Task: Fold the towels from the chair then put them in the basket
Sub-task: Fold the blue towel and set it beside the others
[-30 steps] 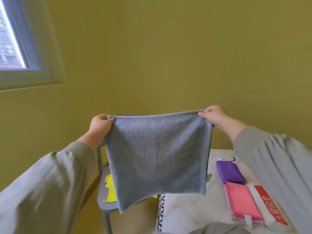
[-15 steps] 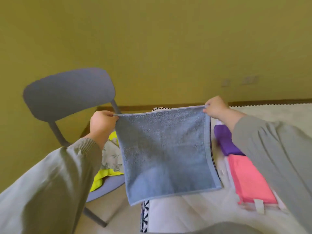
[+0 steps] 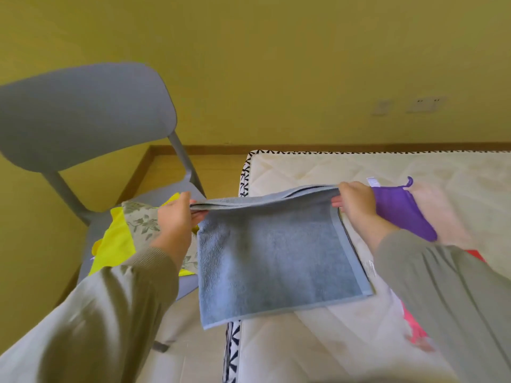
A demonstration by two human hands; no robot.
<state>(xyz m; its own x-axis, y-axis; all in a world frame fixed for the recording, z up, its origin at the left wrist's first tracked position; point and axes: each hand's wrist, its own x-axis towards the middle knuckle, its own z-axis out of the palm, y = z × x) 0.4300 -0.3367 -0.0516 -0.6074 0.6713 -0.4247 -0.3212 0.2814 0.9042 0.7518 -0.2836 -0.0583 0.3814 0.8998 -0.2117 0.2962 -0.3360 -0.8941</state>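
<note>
Where the towel lies: the grey-blue towel [image 3: 276, 252] is spread over the near left corner of the mattress [image 3: 331, 172]. One near corner hangs past the mattress edge, and the far edge is lifted in stacked layers between both hands.
Left hand: the left hand [image 3: 175, 217] pinches the far left end of the layered edge, with fingertips showing beneath it.
Right hand: the right hand [image 3: 356, 203] pinches the far right end in the same way.
Surface: cream quilted mattress with diamond stitching and a black-and-white patterned side band.
Room: olive-yellow wall [image 3: 276, 64], brown skirting [image 3: 215, 149] and wall plates [image 3: 425, 103] at the right.
Chair: the grey chair [image 3: 83, 114] has a rounded moulded back and slim legs, and stands just left of the mattress. A yellow cloth [image 3: 116, 244] and a floral cloth [image 3: 141, 219] lie on its seat.
Textures: the towel is looped terry with a flat woven border. A smooth purple cloth [image 3: 401, 211] with a small loop lies on the mattress beyond the right hand.
</note>
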